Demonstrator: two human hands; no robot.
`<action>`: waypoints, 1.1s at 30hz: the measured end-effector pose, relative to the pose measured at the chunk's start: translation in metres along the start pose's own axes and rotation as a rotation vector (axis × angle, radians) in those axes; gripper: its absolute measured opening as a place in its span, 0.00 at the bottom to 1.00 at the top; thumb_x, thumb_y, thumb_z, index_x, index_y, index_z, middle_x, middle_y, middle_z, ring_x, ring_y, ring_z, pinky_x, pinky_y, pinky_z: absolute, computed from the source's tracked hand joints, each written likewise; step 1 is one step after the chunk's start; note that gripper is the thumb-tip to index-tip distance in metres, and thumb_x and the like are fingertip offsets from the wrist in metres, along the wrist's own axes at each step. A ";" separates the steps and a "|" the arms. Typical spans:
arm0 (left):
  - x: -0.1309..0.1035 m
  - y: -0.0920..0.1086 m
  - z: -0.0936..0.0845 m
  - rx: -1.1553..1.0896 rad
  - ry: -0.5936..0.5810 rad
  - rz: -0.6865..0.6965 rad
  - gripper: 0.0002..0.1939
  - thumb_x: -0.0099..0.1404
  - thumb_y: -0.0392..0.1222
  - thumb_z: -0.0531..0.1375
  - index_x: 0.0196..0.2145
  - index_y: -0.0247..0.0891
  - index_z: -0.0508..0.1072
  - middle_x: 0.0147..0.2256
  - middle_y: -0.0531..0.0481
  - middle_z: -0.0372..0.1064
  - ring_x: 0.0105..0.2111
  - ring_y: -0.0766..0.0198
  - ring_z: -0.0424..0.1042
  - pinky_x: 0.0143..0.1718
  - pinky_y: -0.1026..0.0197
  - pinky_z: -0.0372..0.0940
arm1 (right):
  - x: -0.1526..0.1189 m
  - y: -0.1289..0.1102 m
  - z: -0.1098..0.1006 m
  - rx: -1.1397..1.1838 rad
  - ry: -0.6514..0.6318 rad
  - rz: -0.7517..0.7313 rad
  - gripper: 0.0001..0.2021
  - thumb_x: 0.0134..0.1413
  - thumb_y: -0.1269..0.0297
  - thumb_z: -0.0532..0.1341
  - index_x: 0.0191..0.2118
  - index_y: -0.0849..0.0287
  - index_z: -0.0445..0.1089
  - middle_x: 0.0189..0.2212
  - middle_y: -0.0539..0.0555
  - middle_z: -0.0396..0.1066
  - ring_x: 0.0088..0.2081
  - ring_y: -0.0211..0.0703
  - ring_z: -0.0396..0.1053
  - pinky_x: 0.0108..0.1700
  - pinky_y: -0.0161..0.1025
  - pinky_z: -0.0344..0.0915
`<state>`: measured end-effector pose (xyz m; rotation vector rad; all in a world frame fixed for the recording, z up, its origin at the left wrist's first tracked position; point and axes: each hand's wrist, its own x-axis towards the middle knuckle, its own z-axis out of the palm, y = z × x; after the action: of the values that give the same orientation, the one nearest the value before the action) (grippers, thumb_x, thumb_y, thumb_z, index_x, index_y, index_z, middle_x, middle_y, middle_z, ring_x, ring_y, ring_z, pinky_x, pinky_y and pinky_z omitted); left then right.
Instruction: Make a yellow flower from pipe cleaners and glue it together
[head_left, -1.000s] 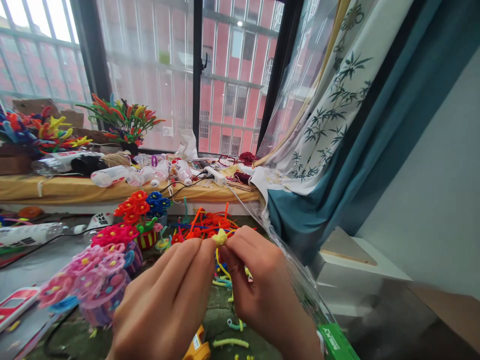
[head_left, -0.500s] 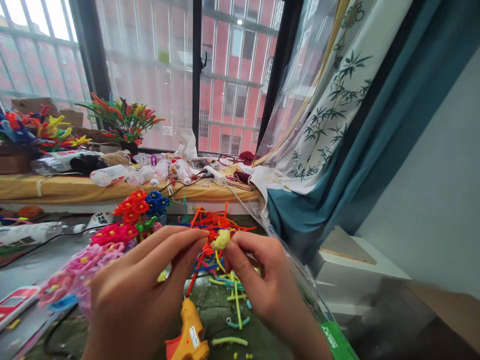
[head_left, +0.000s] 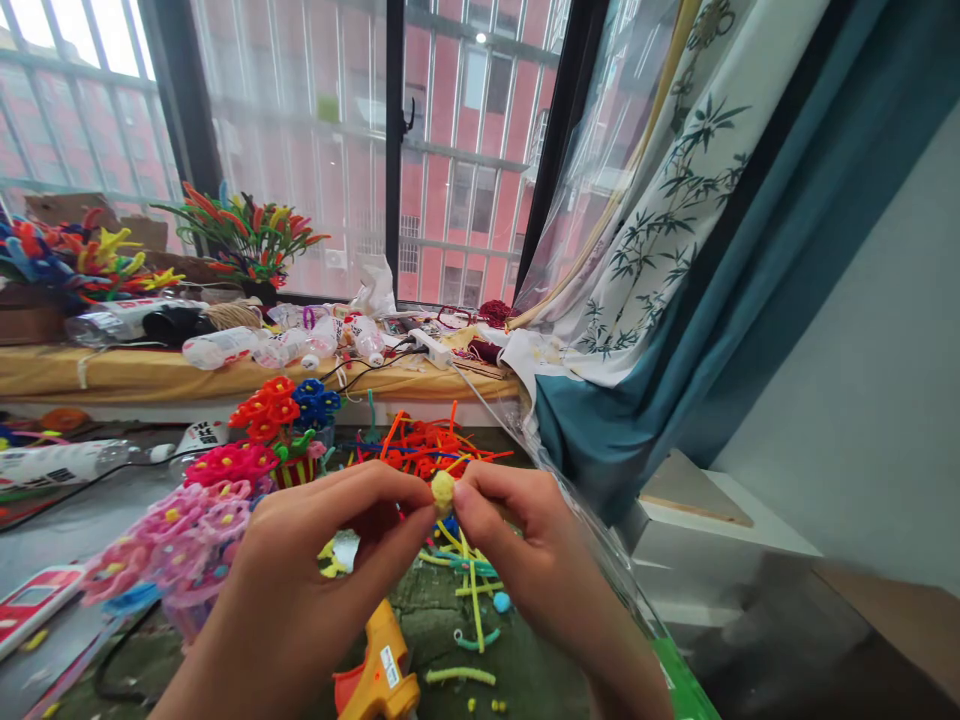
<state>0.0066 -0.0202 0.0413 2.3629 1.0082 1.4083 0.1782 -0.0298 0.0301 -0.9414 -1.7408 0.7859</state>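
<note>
Between the fingertips of both hands is a small, fuzzy, yellow pipe-cleaner piece (head_left: 443, 490), bunched into a rounded lump. My left hand (head_left: 315, 570) pinches its left side with thumb and forefinger. From the right, my right hand (head_left: 525, 535) grips it the same way. Below them lies a yellow-orange glue gun (head_left: 382, 672), partly covered by my left hand. Cut yellow-green pipe cleaners (head_left: 472, 590) are scattered under the hands, and a tangle of red pipe cleaners (head_left: 427, 445) lies behind them.
Pink pipe-cleaner flowers (head_left: 176, 515), red flowers (head_left: 266, 408) and blue flowers (head_left: 315, 402) stand at the left. Plastic bottles (head_left: 75, 462) lie farther left. Along the window ledge (head_left: 150, 372) are more bottles, a power strip (head_left: 431, 347) and cords. Curtains (head_left: 637, 400) hang at the right.
The yellow piece has turned and looks rounder and more compact. My left hand has shifted slightly right, its thumb now against the piece; the right hand stays nearly in place.
</note>
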 end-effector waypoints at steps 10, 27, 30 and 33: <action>-0.005 -0.011 0.002 -0.124 -0.058 -0.151 0.04 0.62 0.40 0.63 0.30 0.45 0.79 0.25 0.58 0.77 0.23 0.68 0.74 0.24 0.72 0.67 | 0.001 0.002 -0.004 -0.101 -0.010 -0.012 0.15 0.62 0.63 0.55 0.23 0.57 0.60 0.21 0.46 0.58 0.25 0.36 0.55 0.26 0.35 0.50; -0.004 -0.002 -0.001 0.082 0.004 0.138 0.07 0.65 0.35 0.59 0.30 0.44 0.75 0.26 0.60 0.75 0.23 0.73 0.72 0.24 0.73 0.63 | 0.003 0.002 -0.005 -0.036 -0.051 -0.026 0.12 0.53 0.71 0.55 0.20 0.57 0.57 0.19 0.44 0.54 0.24 0.35 0.52 0.25 0.33 0.51; -0.003 -0.004 -0.002 0.035 -0.017 0.099 0.08 0.64 0.35 0.59 0.28 0.43 0.75 0.23 0.60 0.73 0.20 0.73 0.70 0.21 0.74 0.62 | 0.003 0.003 -0.006 -0.081 -0.021 -0.028 0.11 0.56 0.70 0.58 0.23 0.58 0.65 0.20 0.45 0.60 0.25 0.35 0.56 0.26 0.33 0.54; -0.003 -0.010 -0.002 0.014 -0.024 0.058 0.07 0.64 0.37 0.60 0.27 0.42 0.75 0.22 0.59 0.73 0.19 0.72 0.69 0.21 0.72 0.62 | 0.002 0.005 -0.008 -0.085 -0.015 -0.048 0.06 0.58 0.69 0.61 0.30 0.59 0.72 0.26 0.48 0.70 0.28 0.36 0.64 0.29 0.32 0.59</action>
<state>-0.0002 -0.0146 0.0354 2.4316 0.9543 1.3939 0.1862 -0.0253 0.0295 -0.9488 -1.8150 0.6948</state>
